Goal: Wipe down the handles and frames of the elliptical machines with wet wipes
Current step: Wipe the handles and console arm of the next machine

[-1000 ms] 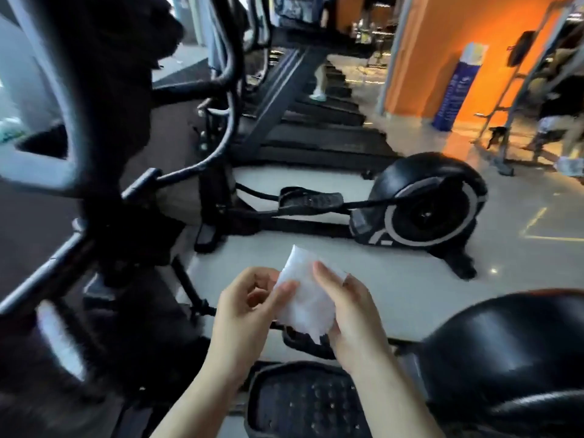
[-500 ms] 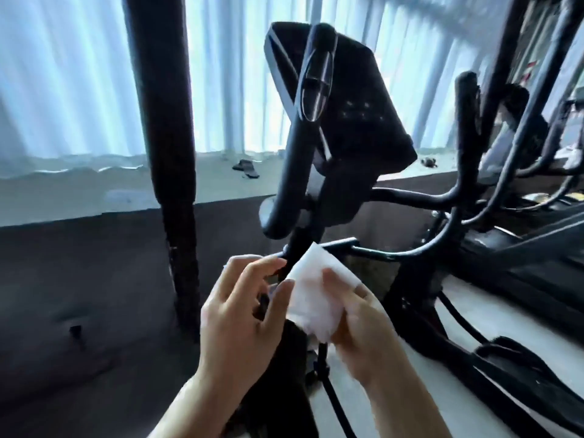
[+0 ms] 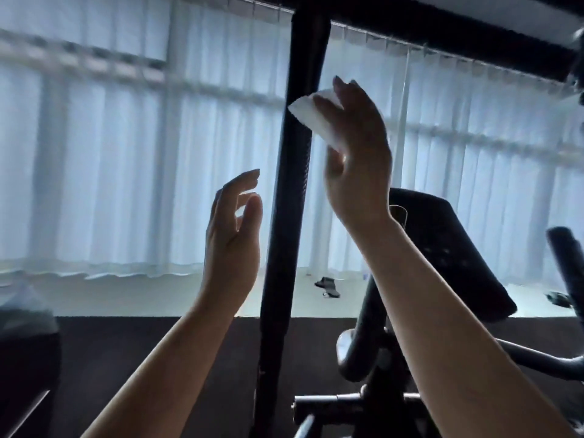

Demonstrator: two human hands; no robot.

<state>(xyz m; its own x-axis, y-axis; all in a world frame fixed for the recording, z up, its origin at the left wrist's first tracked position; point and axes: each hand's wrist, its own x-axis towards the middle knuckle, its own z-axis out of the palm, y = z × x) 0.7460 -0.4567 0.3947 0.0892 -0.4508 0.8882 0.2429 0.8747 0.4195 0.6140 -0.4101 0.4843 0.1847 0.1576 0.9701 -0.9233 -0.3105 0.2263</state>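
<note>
Both hands are raised now, where 0.5 s ago they met low over the wipe. Right hand (image 3: 354, 153) pinches the folded white wet wipe (image 3: 319, 120) alone, its corner touching the tall black upright handle bar (image 3: 292, 184) that stands between the 2 hands. Left hand (image 3: 232, 235) has let go and hangs just left of the bar, fingers relaxed and holding nothing. Right of the right forearm sits the dark angled console (image 3: 448, 248); pale vertical blinds (image 3: 126, 153) hang behind.

A gym floor, seen among exercise machines: a black upright handle bar (image 3: 289, 216) rises in front, an elliptical's console (image 3: 442, 248) and curved grips (image 3: 363, 336) stand beside it, facing a wall of windows hung with pale vertical blinds (image 3: 126, 153).
</note>
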